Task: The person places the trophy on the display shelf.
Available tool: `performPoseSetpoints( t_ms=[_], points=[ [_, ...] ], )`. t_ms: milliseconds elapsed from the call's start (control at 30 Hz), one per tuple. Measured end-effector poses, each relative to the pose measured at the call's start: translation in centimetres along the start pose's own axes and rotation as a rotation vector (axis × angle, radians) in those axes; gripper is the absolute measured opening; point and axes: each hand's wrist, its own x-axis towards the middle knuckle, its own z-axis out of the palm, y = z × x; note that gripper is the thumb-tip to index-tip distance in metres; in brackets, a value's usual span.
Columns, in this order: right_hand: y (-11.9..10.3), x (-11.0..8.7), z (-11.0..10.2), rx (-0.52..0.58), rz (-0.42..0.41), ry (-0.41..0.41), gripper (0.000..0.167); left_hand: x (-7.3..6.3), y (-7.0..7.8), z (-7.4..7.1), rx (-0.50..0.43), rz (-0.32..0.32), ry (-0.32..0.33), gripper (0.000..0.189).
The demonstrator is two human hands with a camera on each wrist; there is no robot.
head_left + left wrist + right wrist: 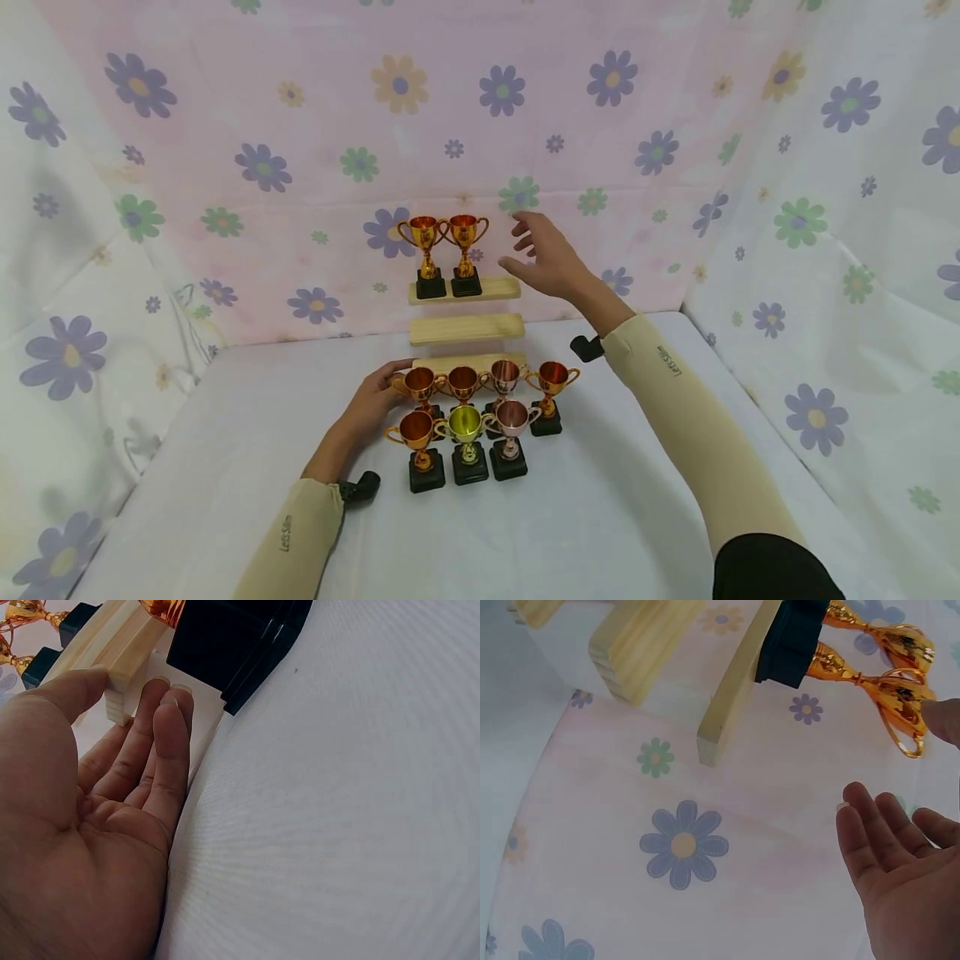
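My right hand (551,257) is raised beside the top board of a three-tier wooden stand (467,328). Its fingers are spread and hold nothing. Just left of it, two gold trophies (464,242) with black bases stand side by side on that board; in the right wrist view, the thumb overlaps the nearer gold cup (900,697). My left hand (124,780) holds the end of the lowest board (131,656), thumb against the wood and fingers around the end support. A trophy's black base (225,645) is close to its fingertips.
Several trophies stand in two rows on the white-covered table (622,475) before the stand, including a yellow-gold cup (466,427), a rose-coloured cup (512,419) and an orange-gold one (552,380) at the right. Flowered cloth (315,150) hangs behind and at both sides.
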Motion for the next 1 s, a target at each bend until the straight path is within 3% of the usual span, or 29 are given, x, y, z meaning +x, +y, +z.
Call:
performPoseSetpoints(
  t_ms=[367, 1000],
  points=[
    [0.1, -4.1, -0.4, 0.026, -0.131, 0.076, 0.063, -0.4, 0.2, -0.2, 0.014, -0.026, 0.011, 0.056],
    [2.3, -11.7, 0.8, 0.117, -0.196, 0.146, 0.044, -0.2, -0.1, 0.0, -0.006, 0.019, -0.01, 0.055]
  ],
)
